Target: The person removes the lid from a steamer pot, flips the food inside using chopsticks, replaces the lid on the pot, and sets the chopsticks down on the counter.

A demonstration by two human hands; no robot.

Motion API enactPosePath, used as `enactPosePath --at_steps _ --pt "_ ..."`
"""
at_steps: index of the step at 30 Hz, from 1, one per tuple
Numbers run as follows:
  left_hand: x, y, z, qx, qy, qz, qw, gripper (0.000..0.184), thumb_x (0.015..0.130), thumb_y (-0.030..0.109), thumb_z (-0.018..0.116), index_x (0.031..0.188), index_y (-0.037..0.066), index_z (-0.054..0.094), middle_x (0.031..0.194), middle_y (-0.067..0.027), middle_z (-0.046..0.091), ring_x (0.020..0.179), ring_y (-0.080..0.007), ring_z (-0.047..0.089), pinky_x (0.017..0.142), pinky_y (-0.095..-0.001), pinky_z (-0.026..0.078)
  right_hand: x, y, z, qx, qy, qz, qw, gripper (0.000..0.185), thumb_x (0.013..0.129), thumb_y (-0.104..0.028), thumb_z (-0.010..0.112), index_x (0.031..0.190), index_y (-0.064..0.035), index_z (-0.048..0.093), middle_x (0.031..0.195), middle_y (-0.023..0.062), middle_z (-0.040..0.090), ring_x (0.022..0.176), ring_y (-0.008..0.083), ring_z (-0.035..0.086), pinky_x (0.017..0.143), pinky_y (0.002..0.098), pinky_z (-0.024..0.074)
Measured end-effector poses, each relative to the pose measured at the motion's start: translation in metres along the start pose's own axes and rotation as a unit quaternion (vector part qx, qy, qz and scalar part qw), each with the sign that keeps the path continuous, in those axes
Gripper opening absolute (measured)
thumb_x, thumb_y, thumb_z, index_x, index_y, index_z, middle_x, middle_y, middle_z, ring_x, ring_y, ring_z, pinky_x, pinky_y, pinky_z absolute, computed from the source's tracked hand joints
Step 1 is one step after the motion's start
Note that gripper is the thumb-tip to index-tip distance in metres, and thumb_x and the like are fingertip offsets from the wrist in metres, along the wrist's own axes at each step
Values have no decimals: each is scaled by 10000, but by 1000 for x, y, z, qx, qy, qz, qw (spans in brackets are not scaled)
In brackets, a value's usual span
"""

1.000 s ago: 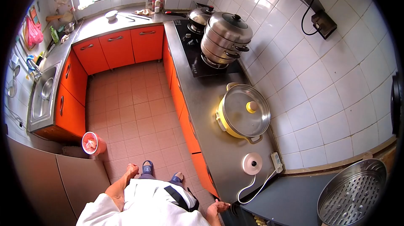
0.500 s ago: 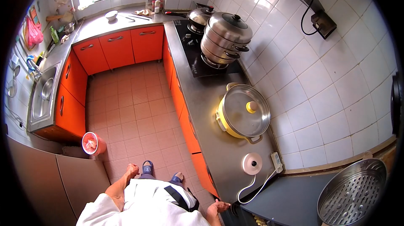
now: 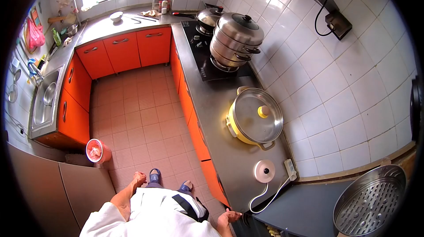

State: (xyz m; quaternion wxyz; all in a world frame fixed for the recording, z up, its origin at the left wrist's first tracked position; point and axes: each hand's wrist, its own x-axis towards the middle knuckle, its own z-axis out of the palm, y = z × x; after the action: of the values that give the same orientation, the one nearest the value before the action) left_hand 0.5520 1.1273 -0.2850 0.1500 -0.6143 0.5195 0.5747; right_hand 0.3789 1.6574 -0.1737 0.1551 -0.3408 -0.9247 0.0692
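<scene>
My left hand (image 3: 139, 178) hangs beside my left leg above the tiled floor, fingers curled in, with nothing visible in it. Down at the right, my right hand (image 3: 229, 216) has its fingers stretched out near the counter's front corner, holding nothing I can see. Closest to it on the counter are a round pink electric base (image 3: 264, 171) and its white cord (image 3: 252, 199). Farther along stands a yellow electric pot (image 3: 236, 126) under a glass lid (image 3: 254, 124) with a yellow knob.
A tall steel steamer (image 3: 234, 38) and a lidded pan (image 3: 207, 16) sit on the black stove (image 3: 205, 58). A perforated steel steamer tray (image 3: 371, 206) is at lower right. On the left are a sink (image 3: 44, 109) and a red bin (image 3: 105, 151) on the floor.
</scene>
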Motion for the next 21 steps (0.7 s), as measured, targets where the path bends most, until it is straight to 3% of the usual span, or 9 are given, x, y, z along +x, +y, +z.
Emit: enactPosePath --at_steps 3,4,7,9,12,16,18,21 --pt "17 -12 -2 -11 -18 15 1000 391 920 369 361 858 92 630 852 -183 686 681 -420 680 452 -454 382 -5 -42 -61 121 -11 48 991 509 1080 -264 226 1012 100 575 1016 322 644 923 489 609 852 533 499" --pt "10 -8 -1 -11 -18 15 1000 391 920 369 361 858 92 630 852 -183 686 681 -420 680 452 -454 382 -2 -36 -51 121 -11 48 991 509 1080 -264 226 1012 100 575 1016 322 644 923 489 609 852 533 499" --pt "-13 8 -1 -8 7 0 1000 380 922 368 380 867 87 630 836 -187 691 665 -413 686 437 -450 385 3 -23 -34 100 -73 110 986 348 1067 -182 281 1093 83 505 1041 254 620 919 409 609 863 478 504" --pt "-17 11 -1 -14 11 -2 1000 360 924 354 408 861 78 629 833 -195 693 655 -411 691 432 -452 400 -5 -43 -67 92 -37 25 995 499 1080 -255 234 1029 118 562 1023 329 637 923 489 605 853 525 500" --pt "-17 9 -5 5 -10 18 1000 337 931 327 427 867 67 632 829 -198 692 649 -411 692 436 -456 417 0 11 20 -24 50 -20 998 388 1079 -208 253 1056 84 508 1042 267 622 923 425 603 865 491 498" --pt "-13 6 -5 12 -16 24 1000 305 935 298 455 875 60 636 825 -197 693 642 -404 693 430 -446 421 1 4 5 -21 9 -11 1000 375 1072 -189 281 1137 112 496 1095 274 619 948 427 605 863 489 501" --pt "-18 11 -5 7 -13 15 1000 271 933 274 479 896 57 636 819 -195 691 640 -395 693 425 -426 421 0 -19 -27 69 -32 49 996 461 1078 -233 247 1094 123 539 1070 326 627 949 464 609 865 497 508" --pt "-25 15 1 25 16 20 999 256 927 273 494 902 58 631 820 -195 689 633 -389 691 421 -420 417 -3 -48 -57 111 -15 117 987 469 1083 -246 257 1067 114 557 1036 320 641 933 454 619 865 480 513"
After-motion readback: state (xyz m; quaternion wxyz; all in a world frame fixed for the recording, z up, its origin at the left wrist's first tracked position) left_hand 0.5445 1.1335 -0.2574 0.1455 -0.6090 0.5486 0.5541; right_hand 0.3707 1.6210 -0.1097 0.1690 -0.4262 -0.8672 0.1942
